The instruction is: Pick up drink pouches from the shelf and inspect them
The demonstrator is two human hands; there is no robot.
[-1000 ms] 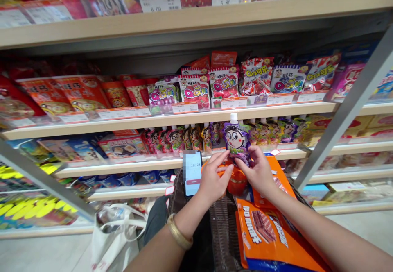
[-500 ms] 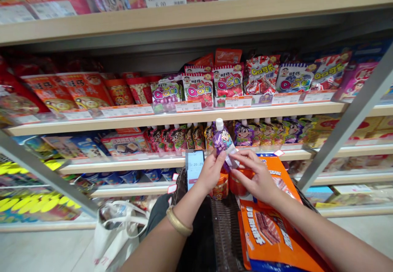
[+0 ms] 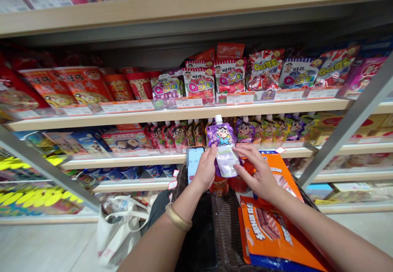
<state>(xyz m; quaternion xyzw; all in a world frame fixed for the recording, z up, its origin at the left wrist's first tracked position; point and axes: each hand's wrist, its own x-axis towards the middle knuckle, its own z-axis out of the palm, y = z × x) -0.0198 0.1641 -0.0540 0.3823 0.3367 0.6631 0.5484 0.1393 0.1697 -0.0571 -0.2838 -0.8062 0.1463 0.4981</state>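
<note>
A purple spouted jelly pouch [image 3: 225, 151] with a white cap and a cartoon child on its front is upright before me, its face turned toward my view. My left hand [image 3: 206, 167] grips its left edge, thumb in front. On the other side my right hand [image 3: 258, 173] has its fingers spread, thumb and fingertips at the pouch's right edge; it does not visibly grip. Below the pouch is a dark wicker basket [image 3: 227, 231]. It holds orange snack bags [image 3: 273, 231] and a red-orange tub [image 3: 219, 187], partly hidden by my hands.
A phone with a lit screen [image 3: 194, 163] stands at the basket's left side. Similar spouted pouches [image 3: 268, 128] line the shelf behind, with gummy candy bags [image 3: 230, 77] above. A white tote bag [image 3: 118, 231] rests on the floor at left. A slanting metal post [image 3: 340, 124] rises at right.
The pouch has turned from an angled position so its printed front now faces me. My right fingers have shifted from its lower face to its right edge. The left hand keeps its grip.
</note>
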